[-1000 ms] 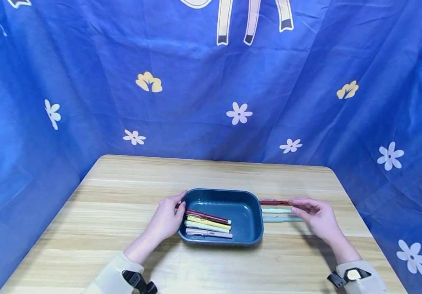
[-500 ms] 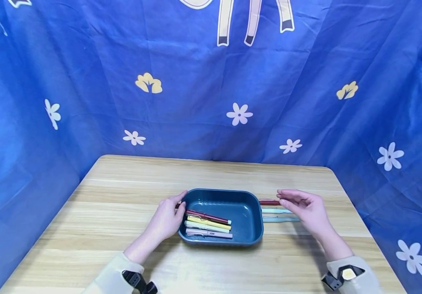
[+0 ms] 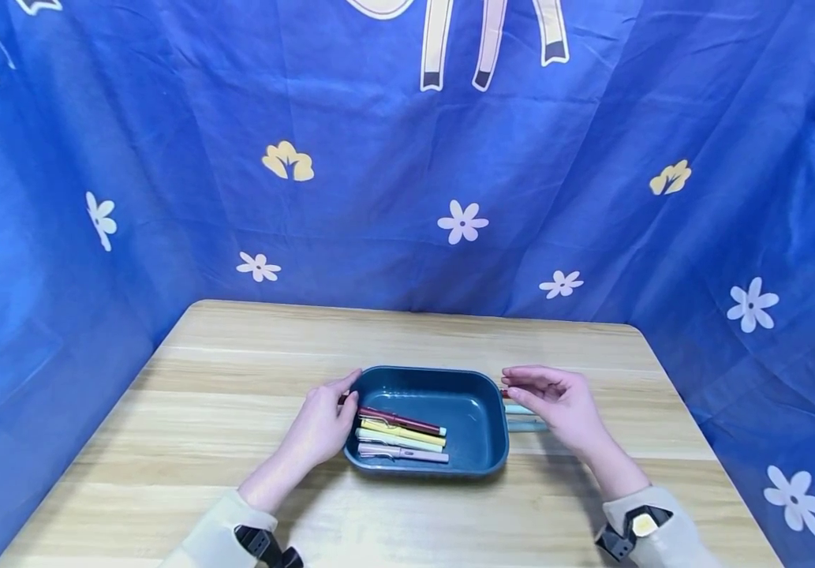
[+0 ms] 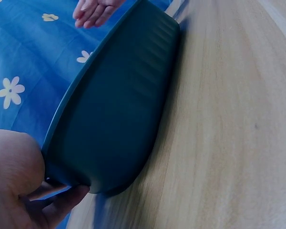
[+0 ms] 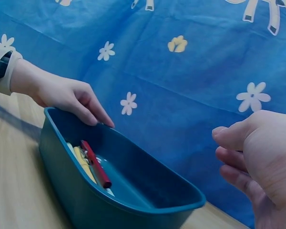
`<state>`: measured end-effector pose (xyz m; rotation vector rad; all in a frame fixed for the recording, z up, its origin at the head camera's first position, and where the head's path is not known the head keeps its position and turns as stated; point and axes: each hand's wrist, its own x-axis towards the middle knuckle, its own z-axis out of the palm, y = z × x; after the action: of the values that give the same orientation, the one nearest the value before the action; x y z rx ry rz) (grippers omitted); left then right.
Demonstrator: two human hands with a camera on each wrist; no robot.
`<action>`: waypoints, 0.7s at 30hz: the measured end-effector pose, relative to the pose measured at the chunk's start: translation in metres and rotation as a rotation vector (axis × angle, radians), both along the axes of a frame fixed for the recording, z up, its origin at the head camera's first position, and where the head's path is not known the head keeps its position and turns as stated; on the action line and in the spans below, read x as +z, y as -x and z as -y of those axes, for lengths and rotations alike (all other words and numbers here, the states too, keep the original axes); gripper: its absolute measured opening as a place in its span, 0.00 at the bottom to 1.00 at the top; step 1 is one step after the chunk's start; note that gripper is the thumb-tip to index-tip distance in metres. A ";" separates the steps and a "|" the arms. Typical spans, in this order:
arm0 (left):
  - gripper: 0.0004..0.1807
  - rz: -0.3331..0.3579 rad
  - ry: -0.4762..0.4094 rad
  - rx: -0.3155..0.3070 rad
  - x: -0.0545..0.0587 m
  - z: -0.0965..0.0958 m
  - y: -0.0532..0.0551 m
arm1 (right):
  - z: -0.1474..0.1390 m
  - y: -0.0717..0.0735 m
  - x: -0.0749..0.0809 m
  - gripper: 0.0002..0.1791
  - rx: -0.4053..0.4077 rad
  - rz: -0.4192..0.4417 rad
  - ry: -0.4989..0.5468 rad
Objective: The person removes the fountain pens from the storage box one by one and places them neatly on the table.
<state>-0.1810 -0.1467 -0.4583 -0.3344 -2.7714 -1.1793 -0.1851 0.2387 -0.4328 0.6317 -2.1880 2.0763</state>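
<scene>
A dark teal bin [image 3: 474, 469] stands on the table. My left hand [image 3: 322, 422] grips its left end, thumb at the rim; in the left wrist view its fingertips [image 4: 76, 193] press the outer wall. Inside lie a dark red pen [image 3: 403, 421], a yellow pen [image 3: 414, 435], a pale green pen [image 3: 400, 439] and a lilac pen [image 3: 407, 454]. My right hand [image 3: 559, 402] hovers by the right end, fingers slightly bent, nothing seen between them. Partly hidden beneath it are another red pen [image 3: 504, 392], a mint pen [image 3: 518, 409] and a light blue pen [image 3: 526, 426].
The light wooden table [image 3: 251, 347] reaches back to a blue patterned curtain [image 3: 379, 260], which also hangs along both sides. A wrist device [image 3: 634, 530] sits on the right sleeve, and a similar dark one [image 3: 265, 544] on the left.
My right hand has moved left along the pens outside the bin, up to its right end, covering more of them. My left hand and the bin have stayed put.
</scene>
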 end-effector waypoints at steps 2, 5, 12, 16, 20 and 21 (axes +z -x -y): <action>0.26 0.003 0.001 0.003 0.000 0.001 -0.001 | 0.006 0.001 -0.001 0.17 0.009 0.005 0.005; 0.25 0.002 0.004 0.002 -0.001 0.001 0.000 | 0.015 0.002 -0.002 0.17 0.010 0.010 -0.001; 0.25 -0.007 0.006 -0.001 -0.001 0.000 0.000 | 0.029 0.004 -0.001 0.18 0.038 0.054 -0.005; 0.25 -0.006 0.008 0.000 0.000 0.000 -0.001 | 0.038 0.005 -0.002 0.18 0.058 0.085 -0.003; 0.25 -0.008 0.010 0.001 0.000 0.000 -0.002 | 0.047 0.006 -0.003 0.17 0.077 0.107 0.000; 0.25 -0.009 0.009 0.000 0.000 0.000 -0.002 | 0.049 0.007 -0.003 0.17 0.080 0.108 -0.005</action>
<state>-0.1793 -0.1468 -0.4584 -0.3392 -2.7698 -1.1624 -0.1918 0.1895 -0.4362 0.6321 -2.2606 2.1950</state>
